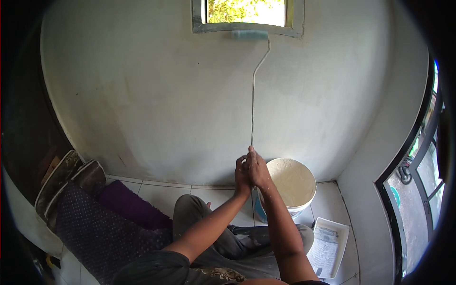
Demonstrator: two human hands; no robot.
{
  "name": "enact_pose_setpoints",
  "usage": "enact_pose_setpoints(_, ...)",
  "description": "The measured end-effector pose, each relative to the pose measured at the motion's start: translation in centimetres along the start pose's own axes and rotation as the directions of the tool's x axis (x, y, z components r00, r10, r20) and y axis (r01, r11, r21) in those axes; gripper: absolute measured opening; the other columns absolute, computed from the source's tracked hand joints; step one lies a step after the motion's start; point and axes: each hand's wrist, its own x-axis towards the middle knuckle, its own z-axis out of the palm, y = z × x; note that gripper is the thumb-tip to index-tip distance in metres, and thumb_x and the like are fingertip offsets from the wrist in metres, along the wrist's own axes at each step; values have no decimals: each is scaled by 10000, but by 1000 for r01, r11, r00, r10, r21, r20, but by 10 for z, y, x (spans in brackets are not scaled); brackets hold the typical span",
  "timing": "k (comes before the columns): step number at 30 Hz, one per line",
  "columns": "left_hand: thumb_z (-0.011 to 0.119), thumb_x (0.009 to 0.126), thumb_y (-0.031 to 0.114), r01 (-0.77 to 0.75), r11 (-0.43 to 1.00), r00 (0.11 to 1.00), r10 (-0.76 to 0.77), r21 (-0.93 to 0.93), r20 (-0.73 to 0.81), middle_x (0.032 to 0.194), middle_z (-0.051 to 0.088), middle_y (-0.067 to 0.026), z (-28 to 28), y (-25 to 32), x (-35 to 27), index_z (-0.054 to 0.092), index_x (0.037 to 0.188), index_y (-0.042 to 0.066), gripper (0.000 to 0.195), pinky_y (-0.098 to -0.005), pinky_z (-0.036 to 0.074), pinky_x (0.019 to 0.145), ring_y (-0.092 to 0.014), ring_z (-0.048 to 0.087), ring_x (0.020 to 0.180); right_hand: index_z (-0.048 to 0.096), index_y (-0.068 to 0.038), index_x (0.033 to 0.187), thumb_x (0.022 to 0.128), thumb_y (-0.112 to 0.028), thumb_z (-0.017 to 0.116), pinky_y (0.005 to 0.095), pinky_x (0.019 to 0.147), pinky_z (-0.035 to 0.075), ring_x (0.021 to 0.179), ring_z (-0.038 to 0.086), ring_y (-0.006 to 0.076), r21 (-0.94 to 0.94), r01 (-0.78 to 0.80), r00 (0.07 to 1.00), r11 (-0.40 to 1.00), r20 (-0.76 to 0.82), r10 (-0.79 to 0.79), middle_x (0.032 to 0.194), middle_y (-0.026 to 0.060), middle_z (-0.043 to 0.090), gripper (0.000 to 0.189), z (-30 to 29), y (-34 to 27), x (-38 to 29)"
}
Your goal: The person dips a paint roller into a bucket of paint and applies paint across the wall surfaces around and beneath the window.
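Observation:
Both of my hands are wrapped together around the lower end of a paint roller's long wire frame (pixel 253 99); its handle is hidden in my grip. My left hand (pixel 242 176) is on the left side, and my right hand (pixel 258 169) overlaps it from the right, a thumb pointing up along the rod. At the far end the pale blue roller sleeve (pixel 250 35) is slightly blurred, up at the wall (pixel 178 99) just below a window frame (pixel 245 27). Just right of my hands stands a white bucket (pixel 292 183) with pale, paint-like residue inside.
A white paint tray (pixel 327 249) lies on the tiled floor (pixel 221 199) at my right knee. On the left are a dark dotted cloth (pixel 107 228), a purple cloth (pixel 131 206) and dark cushion-like items (pixel 89 174). A dark-framed glass door (pixel 420 178) is at the right.

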Motion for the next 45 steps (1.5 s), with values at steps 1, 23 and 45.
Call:
enact_pose_setpoints(1, 550, 1087, 115, -72, 997, 997, 72, -27, 1, 1314, 619, -117, 0, 14, 6, 489, 1308, 29, 245, -312, 527, 962, -178, 641, 1160, 581, 22, 941, 1137, -488, 350, 383, 672, 475, 688, 538, 209, 12, 65, 998, 998, 5, -65, 750, 125, 584, 593, -3, -14, 3)
enact_pose_setpoints(23, 406, 1141, 422, -111, 993, 993, 109, -43, -49, 667, 394, 70, -77, 122, 71, 487, 941, 163, 338, -207, 326, 401, -13, 334, 480, 627, 49, 1001, 1063, -227, 581, 398, 742, 530, 801, 724, 317, 131, -95, 995, 987, 22, 93, 841, 202, 719, 287, 27, 95, -144)
enact_pose_setpoints(45, 457, 1115, 491, 203, 979, 978, -204, 26, 43, 620, 402, 49, -121, 192, 11, 504, 940, 146, 389, -240, 278, 361, -58, 333, 412, 639, 48, 977, 1050, -239, 630, 376, 689, 548, 744, 739, 283, -119, -2, 994, 993, 109, 15, 797, 191, 700, 296, 23, 85, -159)
